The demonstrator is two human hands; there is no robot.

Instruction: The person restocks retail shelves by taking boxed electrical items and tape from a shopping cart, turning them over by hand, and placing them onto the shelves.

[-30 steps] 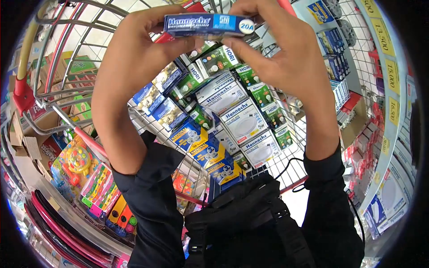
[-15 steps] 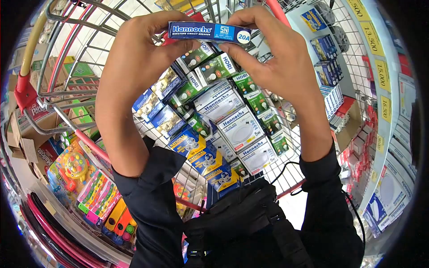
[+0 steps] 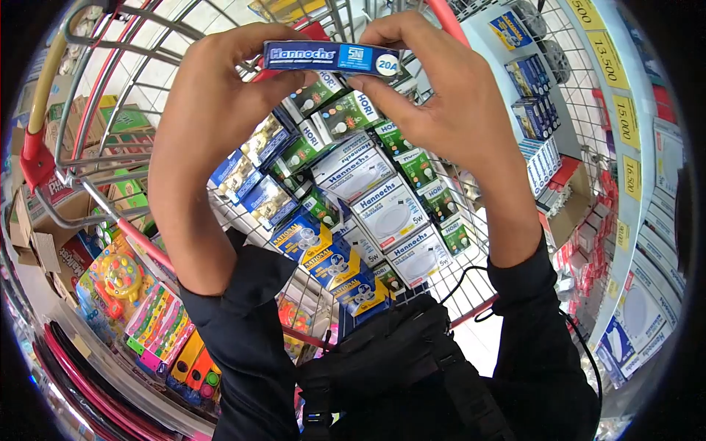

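Observation:
A small blue Hannochs miniature circuit breaker box point(image 3: 332, 59), marked 20A, is held up level above the shopping cart. My left hand point(image 3: 228, 81) grips its left end between thumb and fingers. At the other end, my right hand point(image 3: 434, 95) pinches it the same way. Below lie several white Hannochs 5W lamp boxes point(image 3: 390, 213), several green-and-black Hori boxes point(image 3: 351, 114), several yellow-and-blue National boxes point(image 3: 331, 266), and blue boxes with pictures point(image 3: 267, 202). Parts of the cart's load are hidden behind my hands and the held box.
Wire cart bars point(image 3: 121, 158) with red trim stand at left. Toy packs point(image 3: 121, 279) and open cartons point(image 3: 37, 213) lie beyond them. On the right, a shelf edge carries yellow price tags point(image 3: 625, 121), with more Hannochs boxes point(image 3: 640, 309) beneath. A black bag point(image 3: 375, 353) hangs at my front.
Both hands and the circuit breaker box have shifted slightly left and a little down in view. The box is tilted slightly more, its right end lower. My grip stays the same.

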